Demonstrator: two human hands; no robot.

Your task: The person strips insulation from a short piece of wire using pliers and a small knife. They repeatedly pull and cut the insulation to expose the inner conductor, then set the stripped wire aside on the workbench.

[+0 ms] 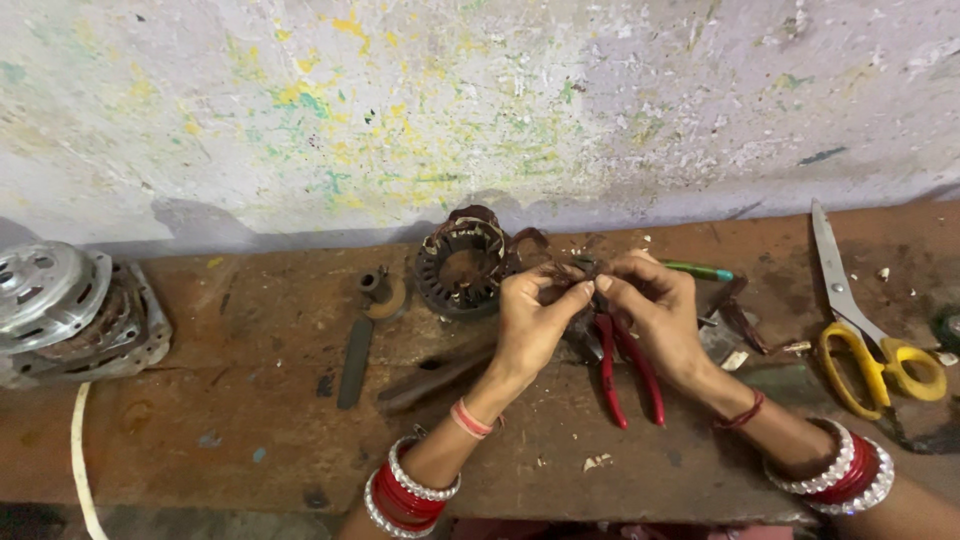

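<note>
left hand (pixel 533 318) and right hand (pixel 655 305) are pinching thin coppery wire ends (pixel 580 270) together | wires are trailing from round dark metal stator core (pixel 465 262) | core sitting on rusty brown tabletop (pixel 250 400), beside red-handled pliers (pixel 628 365)

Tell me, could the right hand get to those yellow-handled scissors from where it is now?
Probably yes. The scissors lie open on the bench to the right of the right hand, with nothing standing between them. But its fingers are busy pinching wire with the left hand.
</note>
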